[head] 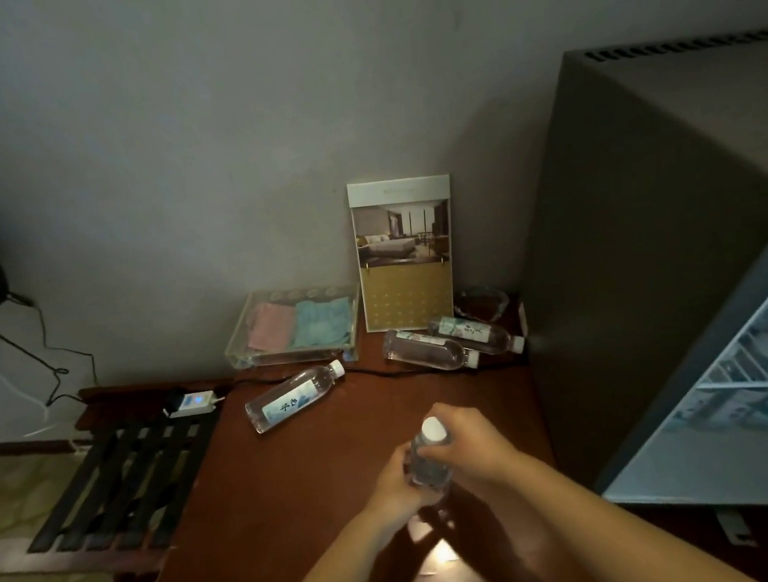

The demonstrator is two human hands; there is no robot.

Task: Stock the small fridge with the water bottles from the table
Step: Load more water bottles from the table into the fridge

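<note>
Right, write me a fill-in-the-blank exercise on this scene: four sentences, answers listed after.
1. The left hand and right hand grip the held bottle, which stands ____.
2. Its cap is ____.
3. The lying bottles on the table number ____.
4. The fridge on the right has its door ____.

Missing words: upright; white; three; open.
</note>
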